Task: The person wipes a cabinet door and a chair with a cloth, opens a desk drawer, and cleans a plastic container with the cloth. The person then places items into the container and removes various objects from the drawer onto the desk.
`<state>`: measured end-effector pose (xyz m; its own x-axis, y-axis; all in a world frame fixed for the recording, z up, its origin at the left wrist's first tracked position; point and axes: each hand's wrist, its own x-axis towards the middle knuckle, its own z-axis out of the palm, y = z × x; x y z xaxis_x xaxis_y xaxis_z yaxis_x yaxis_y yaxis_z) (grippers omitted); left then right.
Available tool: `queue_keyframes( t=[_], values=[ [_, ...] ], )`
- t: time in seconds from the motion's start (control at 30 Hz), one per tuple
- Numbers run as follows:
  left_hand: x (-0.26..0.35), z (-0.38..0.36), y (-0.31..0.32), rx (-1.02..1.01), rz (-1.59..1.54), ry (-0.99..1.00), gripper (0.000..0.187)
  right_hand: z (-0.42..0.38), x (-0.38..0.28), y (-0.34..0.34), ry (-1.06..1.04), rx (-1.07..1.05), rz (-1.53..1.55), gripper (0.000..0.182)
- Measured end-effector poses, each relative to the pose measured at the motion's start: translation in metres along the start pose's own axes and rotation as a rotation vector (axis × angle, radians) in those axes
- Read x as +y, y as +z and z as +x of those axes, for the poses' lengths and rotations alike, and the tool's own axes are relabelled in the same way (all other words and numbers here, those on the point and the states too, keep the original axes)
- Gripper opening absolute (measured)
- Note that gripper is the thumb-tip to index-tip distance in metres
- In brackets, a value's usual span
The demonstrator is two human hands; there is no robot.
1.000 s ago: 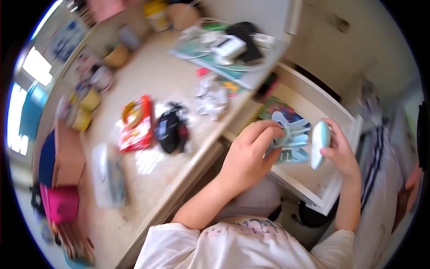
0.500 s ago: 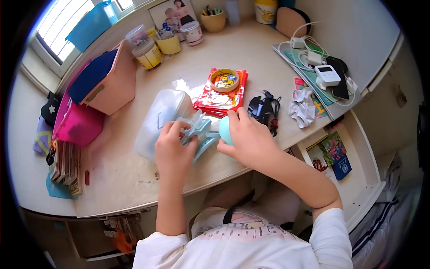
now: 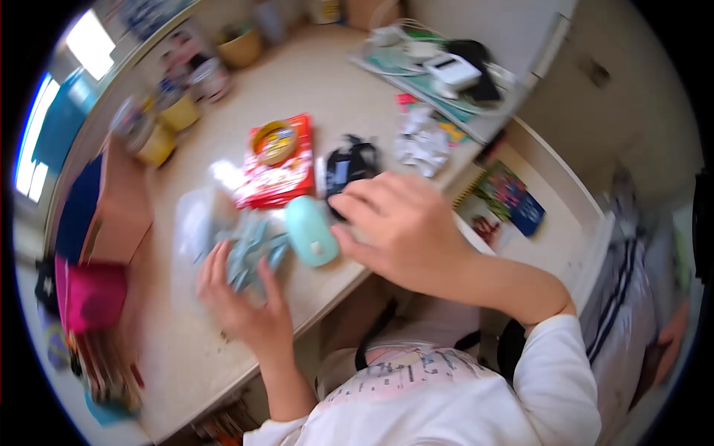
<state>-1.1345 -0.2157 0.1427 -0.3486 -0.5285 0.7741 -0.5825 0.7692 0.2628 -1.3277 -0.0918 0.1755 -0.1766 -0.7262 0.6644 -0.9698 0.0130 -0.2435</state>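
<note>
On the desk, a mint-green oval object point(image 3: 311, 231) lies between my hands, with its surface uncovered. My right hand point(image 3: 398, 223) is just right of it, fingers bent and apart, nothing visible between them. My left hand point(image 3: 249, 301) is spread at the near side of light-blue plastic pieces point(image 3: 256, 249), its fingers around their edge. A translucent white container point(image 3: 195, 230) stands behind and left of the pieces. Red packets point(image 3: 286, 175) with a roll of tape point(image 3: 274, 143) on top lie behind the green object.
A black cable bundle point(image 3: 349, 165) and crumpled white paper point(image 3: 422, 141) lie at the back. Right of them are folders point(image 3: 372, 63) with chargers and a white device. An open drawer point(image 3: 587, 215) juts out at the right. Pink bins point(image 3: 119, 201) stand at the left.
The view has turned and blurred. My right hand has let go of the green object, which now lies on the desk. My left hand has opened from its pinch on the blue pieces.
</note>
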Motion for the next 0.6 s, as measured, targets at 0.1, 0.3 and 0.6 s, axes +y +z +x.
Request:
queue_keyframes(
  t=[0.1, 0.3, 0.6],
  values=[
    [0.026, -0.021, 0.004, 0.079, -0.186, 0.292, 0.034, -0.042, 0.064, -0.07, 0.26, 0.191, -0.103, 0.007],
    [0.145, -0.041, 0.079, -0.411, -0.776, 0.587, 0.022, -0.194, 0.175, -0.081, 0.786, -0.258, 0.181, 0.027],
    [0.221, -0.034, 0.187, -1.122, -0.758, 0.537, 0.046, -0.243, 0.16, -0.029, 0.62, -0.306, 0.164, 0.066]
  ],
)
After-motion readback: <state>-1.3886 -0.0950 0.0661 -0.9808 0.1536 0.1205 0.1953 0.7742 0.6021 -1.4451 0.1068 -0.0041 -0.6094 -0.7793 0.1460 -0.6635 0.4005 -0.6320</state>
